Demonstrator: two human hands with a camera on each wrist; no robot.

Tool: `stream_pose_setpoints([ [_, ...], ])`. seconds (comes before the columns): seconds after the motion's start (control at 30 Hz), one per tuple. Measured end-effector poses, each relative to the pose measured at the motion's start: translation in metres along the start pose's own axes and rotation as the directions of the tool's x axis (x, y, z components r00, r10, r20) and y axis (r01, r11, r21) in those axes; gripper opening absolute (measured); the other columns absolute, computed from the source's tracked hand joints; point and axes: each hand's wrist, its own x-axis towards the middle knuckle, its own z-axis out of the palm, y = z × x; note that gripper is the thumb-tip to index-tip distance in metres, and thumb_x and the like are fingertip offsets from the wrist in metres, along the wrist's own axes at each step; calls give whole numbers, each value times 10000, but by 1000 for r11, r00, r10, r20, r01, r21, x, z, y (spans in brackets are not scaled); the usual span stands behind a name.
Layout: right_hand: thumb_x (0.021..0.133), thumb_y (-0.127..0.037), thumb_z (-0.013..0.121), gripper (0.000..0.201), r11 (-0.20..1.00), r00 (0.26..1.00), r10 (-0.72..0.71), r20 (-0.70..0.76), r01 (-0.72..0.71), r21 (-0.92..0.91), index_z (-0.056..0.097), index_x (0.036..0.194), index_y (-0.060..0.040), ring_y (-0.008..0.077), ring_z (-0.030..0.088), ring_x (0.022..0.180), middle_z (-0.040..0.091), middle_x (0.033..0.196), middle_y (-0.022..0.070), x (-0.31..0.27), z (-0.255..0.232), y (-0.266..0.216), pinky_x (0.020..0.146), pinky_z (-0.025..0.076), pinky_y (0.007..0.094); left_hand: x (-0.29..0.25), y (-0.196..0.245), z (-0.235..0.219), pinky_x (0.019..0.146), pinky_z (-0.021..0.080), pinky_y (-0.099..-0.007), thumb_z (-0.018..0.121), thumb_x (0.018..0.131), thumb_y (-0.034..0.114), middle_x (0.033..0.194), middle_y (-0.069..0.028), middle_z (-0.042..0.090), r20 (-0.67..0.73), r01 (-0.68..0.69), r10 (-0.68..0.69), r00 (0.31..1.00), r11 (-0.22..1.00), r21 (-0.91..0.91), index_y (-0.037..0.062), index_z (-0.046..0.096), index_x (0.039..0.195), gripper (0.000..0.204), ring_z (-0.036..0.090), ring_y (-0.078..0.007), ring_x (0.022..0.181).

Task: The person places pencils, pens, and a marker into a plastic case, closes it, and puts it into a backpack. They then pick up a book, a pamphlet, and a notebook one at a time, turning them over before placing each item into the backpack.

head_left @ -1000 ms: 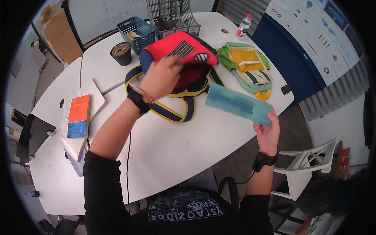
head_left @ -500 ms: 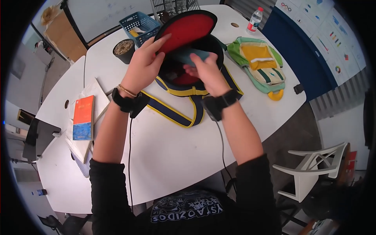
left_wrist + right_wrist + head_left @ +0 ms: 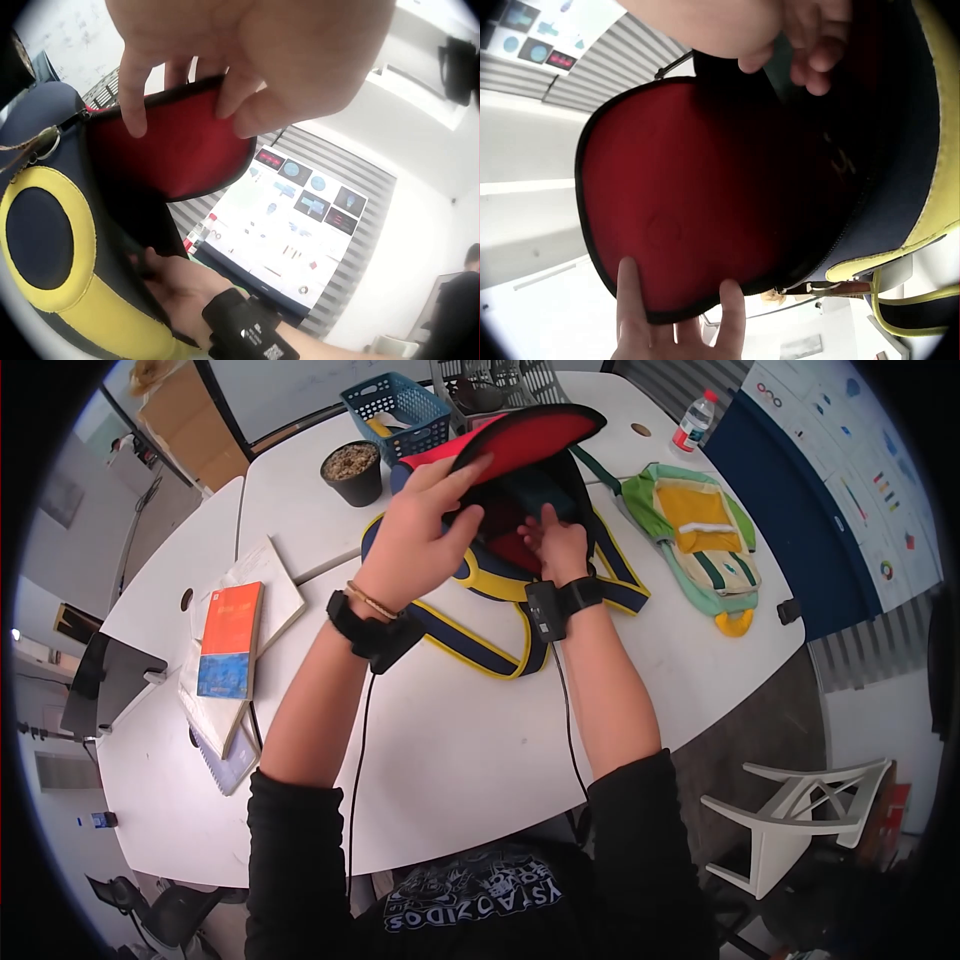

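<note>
Moved the teal case (image 3: pixel 778 71) deeper into the backpack (image 3: pixel 485 580) on the tabletop (image 3: pixel 450 760); pinching the red flap (image 3: pixel 540 436) in the left hand (image 3: pixel 415 545), with the right hand (image 3: pixel 562 548) loosely open near the case.

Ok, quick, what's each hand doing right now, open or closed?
Left hand: closed, pinching the flap of the bag.
Right hand: open, partly in the bag, seemingly holding nothing.

The bag (image 3: pixel 490 578) gapes beneath its overhanging flap (image 3: pixel 535 442).
</note>
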Motion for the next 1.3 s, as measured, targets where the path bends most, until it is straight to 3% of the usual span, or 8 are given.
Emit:
stream_pose_setpoints([
  [0.13,1112,-190,601,283,994,991,101,-83,-98,44,589,1208,76,265,749,840,699,1115,177,18,-3,5,696,622,326,-7,-1,2,1017,555,-371,664,977,48,1422,-176,616,13,-50,49,999,995,83,69,589,1527,555,672,-314,1183],
  [0.33,1082,-58,577,203,951,945,263,196,-288,113,570,1236,74,361,714,1049,653,1195,217,5,-8,-23,888,658,414,-16,4,5,1046,546,-403,700,951,59,1479,-190,587,11,-91,90,996,991,94,77,578,1527,589,633,-382,1271],
  [0.4,1054,-3,571,210,845,907,302,293,-397,359,579,1253,62,363,693,1108,661,1196,224,-9,1,-35,951,643,444,-22,3,7,1125,500,-442,711,911,32,1525,-204,557,42,-159,156,987,985,63,54,584,1507,609,566,-405,1370],
  [0.57,1035,8,608,148,967,919,-59,390,-44,250,667,1171,22,229,699,1055,705,1182,117,-105,2,-57,970,589,343,-72,5,5,1168,452,-503,750,857,71,1487,-226,554,28,-152,150,988,979,138,17,649,1348,505,520,-434,1386],
  [0.7,1101,-128,551,78,989,822,96,561,-16,-146,581,1129,-62,149,608,836,635,991,62,-208,-27,-56,725,463,272,-163,30,-64,1186,435,-513,755,904,118,1527,-223,505,134,-16,-15,991,975,224,69,619,1410,526,480,-433,1416],
  [0.83,1097,-102,538,82,821,743,336,579,71,-567,593,1085,-42,144,649,814,669,945,57,-260,-61,-40,739,499,278,-283,41,-155,1153,456,-467,749,939,82,1451,-187,565,-11,320,-328,945,914,249,92,694,1269,335,541,-390,1361],
  [1.1,1014,102,527,133,747,753,38,657,415,-519,542,1050,-24,97,613,824,674,938,61,-277,-134,32,738,517,257,-468,84,-216,1078,495,-488,768,904,114,1297,-210,632,-299,645,-572,764,656,393,49,714,1204,311,582,-432,1246],
  [1.3,971,53,620,89,594,716,106,690,511,-622,581,1001,-21,83,622,804,709,938,41,-292,-92,15,736,516,243,-453,73,-222,1104,480,-502,767,897,111,1343,-215,609,-318,616,-527,788,682,394,59,701,1237,350,560,-437,1285],
])
